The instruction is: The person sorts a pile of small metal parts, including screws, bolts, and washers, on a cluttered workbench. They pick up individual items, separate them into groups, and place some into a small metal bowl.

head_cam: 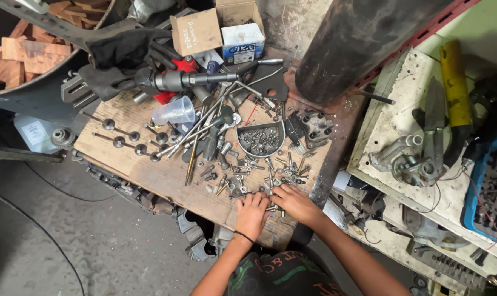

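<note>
Head view, left to right. Wood offcuts (24, 49) sit in a curved bin at far left. Grey floor (51, 241) lies below, with a thin cable across it. A worn wooden board (150, 170) serves as work surface. On its left part: several stemmed knobs (125, 140), well apart from the hands. Above them a black glove (122, 55) lies over a power tool (177, 81); a clear plastic cup (174, 111) lies on its side just below the tool. A cardboard box (204, 27) stands at the board's far edge. Long rods (204, 123) fan across mid-board.

A half-round tray (261, 140) holds small screws. Below it, loose bolts (243, 175) lie scattered toward the near edge.

Left hand (252, 214): palm down on the board at the near edge of the scatter, fingers spread, touching bolts; nothing clamped that shows. Right hand (295, 201): just beside the left, fingers curled over small parts; whether it pinches one, cannot tell.

A dark cylinder (358, 44) rises beyond. A white bench (402, 115) at right carries a metal clamp (404, 159) and a yellow-handled tool (455, 82). A blue bin (489, 192) sits at far right.
</note>
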